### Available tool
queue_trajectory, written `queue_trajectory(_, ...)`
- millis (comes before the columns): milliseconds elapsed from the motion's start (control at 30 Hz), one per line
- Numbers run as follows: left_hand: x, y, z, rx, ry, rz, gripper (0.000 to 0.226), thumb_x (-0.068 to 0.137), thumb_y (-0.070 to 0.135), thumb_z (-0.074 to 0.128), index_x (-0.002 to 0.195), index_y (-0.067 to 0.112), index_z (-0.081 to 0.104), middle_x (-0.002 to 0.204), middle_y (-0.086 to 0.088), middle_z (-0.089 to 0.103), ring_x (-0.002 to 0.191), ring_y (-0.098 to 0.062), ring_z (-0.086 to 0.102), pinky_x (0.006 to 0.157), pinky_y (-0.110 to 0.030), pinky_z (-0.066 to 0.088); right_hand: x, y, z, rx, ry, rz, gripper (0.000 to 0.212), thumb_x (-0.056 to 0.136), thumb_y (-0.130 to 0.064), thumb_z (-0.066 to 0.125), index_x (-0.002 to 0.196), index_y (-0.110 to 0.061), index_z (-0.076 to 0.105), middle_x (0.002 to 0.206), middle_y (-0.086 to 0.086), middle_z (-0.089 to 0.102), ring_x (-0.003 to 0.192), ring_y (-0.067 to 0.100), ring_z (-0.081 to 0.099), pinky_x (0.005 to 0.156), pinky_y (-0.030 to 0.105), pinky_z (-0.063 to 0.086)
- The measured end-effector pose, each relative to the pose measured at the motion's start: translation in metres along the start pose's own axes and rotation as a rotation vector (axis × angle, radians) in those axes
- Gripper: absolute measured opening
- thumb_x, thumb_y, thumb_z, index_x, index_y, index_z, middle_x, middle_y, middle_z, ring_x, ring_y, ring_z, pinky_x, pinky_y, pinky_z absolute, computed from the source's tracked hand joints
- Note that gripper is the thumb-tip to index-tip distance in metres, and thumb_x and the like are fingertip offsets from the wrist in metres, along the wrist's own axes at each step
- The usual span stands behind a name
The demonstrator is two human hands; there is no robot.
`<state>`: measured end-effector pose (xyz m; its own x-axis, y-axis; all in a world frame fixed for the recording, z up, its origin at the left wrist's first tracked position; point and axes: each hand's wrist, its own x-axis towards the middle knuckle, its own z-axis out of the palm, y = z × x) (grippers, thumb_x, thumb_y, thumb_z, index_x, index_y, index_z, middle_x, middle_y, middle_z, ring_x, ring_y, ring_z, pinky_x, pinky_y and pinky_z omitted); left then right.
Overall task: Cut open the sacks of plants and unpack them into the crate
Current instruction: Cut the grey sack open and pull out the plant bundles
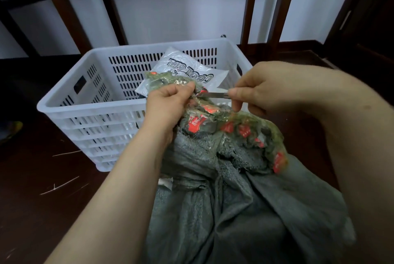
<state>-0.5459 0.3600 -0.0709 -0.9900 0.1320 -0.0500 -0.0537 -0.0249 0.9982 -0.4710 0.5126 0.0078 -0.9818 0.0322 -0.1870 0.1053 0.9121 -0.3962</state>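
A grey woven sack (245,210) lies in front of me on the dark floor, its top wound in clear tape with red print (232,127). My left hand (170,104) grips the taped, bunched top of the sack. My right hand (260,89) pinches a small metal blade (213,94) whose tip touches the tape beside my left fingers. Behind the sack stands a white slotted plastic crate (89,112). A clear plastic bag with black lettering (187,70) lies inside the crate. What the sack holds is hidden.
Dark wooden furniture legs (251,6) rise behind the crate against a pale wall. A few thin pale straws (61,185) lie on the floor at the left. A dim coloured object (10,129) sits at the far left edge.
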Motion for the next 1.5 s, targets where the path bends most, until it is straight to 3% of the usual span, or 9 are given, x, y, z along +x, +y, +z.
queue_trajectory(133,0.005,-0.004,-0.001,0.083,0.036,0.082,0.029,0.084,0.030,0.070,0.063,0.011,0.064,0.063,-0.008,0.061,0.055,-0.019,0.051,0.060,-0.031,0.048,0.007,-0.012,0.011,-0.117,0.086,-0.019,0.036,0.099,-0.036,0.044,0.084,-0.017,0.070,0.076,0.000,0.060,0.073,0.016,0.055,0.068,0.029,0.045)
queue_trajectory(367,0.012,-0.006,-0.008,0.292,0.064,0.243,0.038,0.082,0.039,0.071,0.064,0.007,0.065,0.056,-0.003,0.054,0.051,-0.017,0.042,0.059,-0.035,0.043,0.008,-0.024,0.019,-0.254,0.064,0.020,0.029,0.098,-0.041,0.042,0.086,-0.019,0.057,0.087,-0.001,0.056,0.090,0.023,0.056,0.085,0.041,0.049)
queue_trajectory(467,0.012,-0.006,-0.007,0.380,0.056,0.274,0.037,0.082,0.039,0.070,0.051,0.021,0.062,0.041,0.013,0.048,0.044,-0.010,0.038,0.054,-0.026,0.034,0.006,-0.030,0.022,-0.304,0.058,0.047,0.026,0.100,-0.037,0.040,0.083,-0.020,0.052,0.077,-0.004,0.046,0.086,0.022,0.051,0.077,0.036,0.045)
queue_trajectory(567,0.013,-0.005,-0.005,0.449,0.059,0.320,0.026,0.082,0.040,0.070,0.059,0.029,0.066,0.054,0.014,0.060,0.055,-0.011,0.049,0.061,-0.027,0.043,0.008,-0.038,0.026,-0.336,0.072,0.065,0.032,0.099,-0.027,0.043,0.068,-0.019,0.042,0.073,-0.003,0.044,0.076,0.021,0.049,0.070,0.035,0.040)
queue_trajectory(800,0.011,-0.005,-0.009,0.547,0.093,0.368,0.014,0.083,0.035,0.069,0.079,0.022,0.074,0.070,0.001,0.068,0.069,-0.019,0.058,0.073,-0.035,0.053,0.014,-0.041,0.031,-0.345,0.019,0.062,0.033,0.096,-0.024,0.047,0.064,-0.020,0.040,0.072,-0.004,0.044,0.062,0.012,0.041,0.069,0.033,0.040)
queue_trajectory(933,0.013,-0.007,-0.013,0.556,0.119,0.422,0.017,0.084,0.035,0.069,0.082,0.019,0.075,0.068,0.001,0.066,0.069,-0.017,0.058,0.069,-0.030,0.049,0.008,-0.040,0.023,-0.355,-0.021,0.070,0.031,0.097,-0.021,0.046,0.066,-0.019,0.044,0.073,-0.004,0.048,0.064,0.011,0.044,0.069,0.031,0.039)
queue_trajectory(1100,0.003,-0.008,0.002,0.628,0.072,0.577,0.026,0.082,0.040,0.062,0.090,0.021,0.077,0.083,-0.008,0.072,0.083,-0.028,0.064,0.076,-0.036,0.051,0.010,-0.048,0.034,-0.370,0.013,0.074,0.037,0.097,-0.024,0.043,0.063,-0.021,0.029,0.068,-0.006,0.036,0.073,0.019,0.042,0.072,0.036,0.038)
queue_trajectory(1300,0.005,-0.007,-0.009,0.614,0.109,0.548,0.023,0.084,0.035,0.068,0.092,0.015,0.076,0.084,-0.007,0.073,0.084,-0.025,0.065,0.078,-0.037,0.052,0.007,-0.049,0.032,-0.434,-0.052,0.082,0.038,0.098,-0.025,0.046,0.064,-0.019,0.032,0.068,-0.004,0.038,0.060,0.015,0.036,0.073,0.037,0.040)
queue_trajectory(1500,0.006,-0.005,-0.005,0.572,0.125,0.553,0.021,0.084,0.034,0.068,0.093,0.017,0.077,0.085,-0.002,0.074,0.083,-0.019,0.066,0.078,-0.034,0.052,0.007,-0.051,0.035,-0.445,0.021,0.087,0.036,0.097,-0.021,0.045,0.064,-0.018,0.032,0.068,-0.004,0.038,0.057,0.014,0.033,0.060,0.033,0.037)
